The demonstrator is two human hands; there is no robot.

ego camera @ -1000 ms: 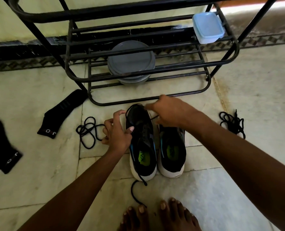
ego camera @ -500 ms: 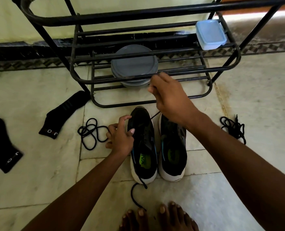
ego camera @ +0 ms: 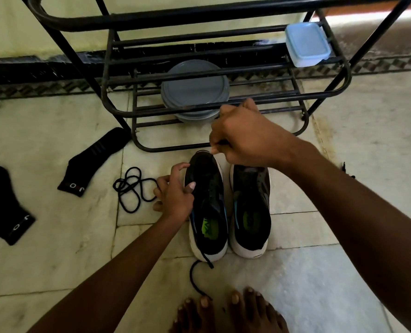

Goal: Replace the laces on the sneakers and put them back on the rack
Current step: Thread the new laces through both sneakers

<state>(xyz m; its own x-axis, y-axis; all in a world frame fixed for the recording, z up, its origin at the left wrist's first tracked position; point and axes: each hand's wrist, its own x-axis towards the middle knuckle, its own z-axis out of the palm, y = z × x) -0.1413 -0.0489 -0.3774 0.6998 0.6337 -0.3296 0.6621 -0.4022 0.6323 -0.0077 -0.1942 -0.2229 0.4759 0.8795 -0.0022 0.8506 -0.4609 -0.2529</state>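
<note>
obs: left hand [ego camera: 175,195] grips the left sneaker [ego camera: 209,212] from its outer side, thumb laid across the upper, fingers curled at the edge. judged purpose: pin the shoe to the floor [ego camera: 55,260] against an upward pull.

right hand [ego camera: 245,138] is raised just past the toe of that shoe, fingers closed tight in a pinch on a thin dark strand. i take this to be the lace [ego camera: 196,276] being drawn through the front eyelets; the eyelets themselves are too dark to read. the other end of the lace runs out over the heel, on the wrist side of the left hand, and trails toward the bare feet [ego camera: 228,313].

right sneaker [ego camera: 250,207] sits just beside its pair, under the right forearm; no lace seen in it. loose lace [ego camera: 132,188] lies coiled just beside the left hand's knuckles, within easy reach; removed one or spare, cannot tell. rack [ego camera: 199,109] stands just beyond the right hand, holding a grey round tub [ego camera: 195,90] and a blue-lidded box [ego camera: 306,44].

writing: two black socks [ego camera: 94,162], well out from the left hand, each show pale letters at the cuff, roughly "j o". green insole print in the left sneaker is not legible.
</note>
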